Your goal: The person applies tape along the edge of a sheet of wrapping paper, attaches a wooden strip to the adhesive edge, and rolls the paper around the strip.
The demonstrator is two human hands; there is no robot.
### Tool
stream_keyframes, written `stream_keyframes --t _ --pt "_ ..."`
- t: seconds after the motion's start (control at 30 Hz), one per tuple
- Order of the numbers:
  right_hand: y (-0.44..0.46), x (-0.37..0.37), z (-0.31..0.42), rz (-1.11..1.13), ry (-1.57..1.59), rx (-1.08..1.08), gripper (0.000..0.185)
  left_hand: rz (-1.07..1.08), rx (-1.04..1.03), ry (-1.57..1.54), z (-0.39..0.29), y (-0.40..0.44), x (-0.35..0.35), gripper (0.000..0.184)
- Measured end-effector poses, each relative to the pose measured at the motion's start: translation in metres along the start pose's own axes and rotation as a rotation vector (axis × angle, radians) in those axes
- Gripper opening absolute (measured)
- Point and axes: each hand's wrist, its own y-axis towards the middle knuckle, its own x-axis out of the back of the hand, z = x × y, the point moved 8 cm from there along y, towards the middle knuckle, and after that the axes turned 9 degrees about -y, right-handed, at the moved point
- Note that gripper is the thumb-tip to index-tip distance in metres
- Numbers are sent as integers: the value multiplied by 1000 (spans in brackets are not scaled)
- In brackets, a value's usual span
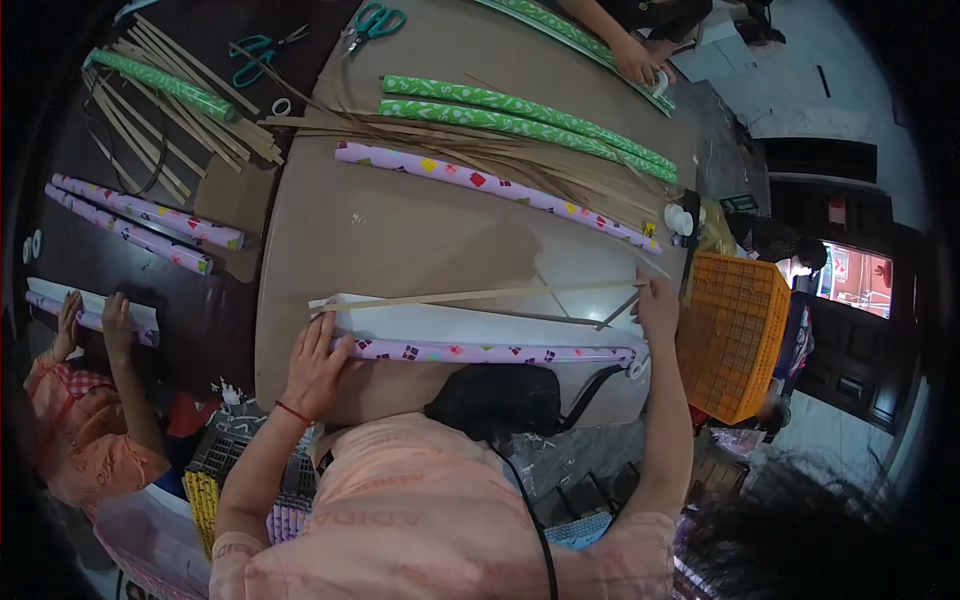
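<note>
A partly unrolled sheet of wrapping paper (480, 328), white side up, lies in front of me, its near side rolled into a lilac patterned roll (500, 353). Across the sheet runs a long thin tan strip (490, 297). My left hand (314, 358) rests with fingers spread on the left end of the paper, near the strip's left end. At the strip's right end, my right hand (657, 312) is closed with its fingertips on the strip. Beside that hand is a small white tape roll (638, 368). A black pouch (495, 398) sits at the table's near edge.
Beyond the sheet lie a lilac roll (500, 190), green rolls (530, 125) and loose tan strips (450, 140). Teal scissors (375, 22) are at the far edge. An orange crate (735, 335) stands right. Co-workers' hands (118, 325) work at left and far right.
</note>
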Motion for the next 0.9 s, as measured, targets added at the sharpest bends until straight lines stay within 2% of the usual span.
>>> stream_keyframes --t 0.07,0.1,0.13,0.2,0.27,0.33,0.4,0.47,0.53,0.6,0.73,0.9 --pt "-5 -22 -2 227 422 -128 60 -14 -15 5 -2 0 2 40" --pt "-8 -26 3 306 492 -94 65 -29 -29 10 -3 0 4 40" --pt "-12 -29 6 306 494 -97 65 -27 -32 11 -3 0 3 40" --pt "-20 -39 7 301 757 -241 52 -27 -9 27 -1 -1 0 42" --pt "-18 -61 -8 333 760 -201 53 -23 -8 35 -1 -2 0 42" --pt "-18 -62 -9 196 825 -140 53 -22 -7 39 -1 -1 -1 43" --pt "-21 -62 -10 207 755 -182 51 -10 10 41 0 -1 -2 43" --pt "-16 -53 -4 36 580 8 61 3 19 39 -2 0 0 43" --pt "-18 -57 -3 55 612 18 59 13 30 38 -1 1 0 43" --pt "-20 -50 1 -6 486 43 57 9 44 34 0 0 -1 42" --pt "-20 -51 -1 -67 425 80 51 57 56 60 3 1 -5 39" --pt "-12 -57 -7 -83 386 116 47 -29 -13 111 5 -1 -9 34"
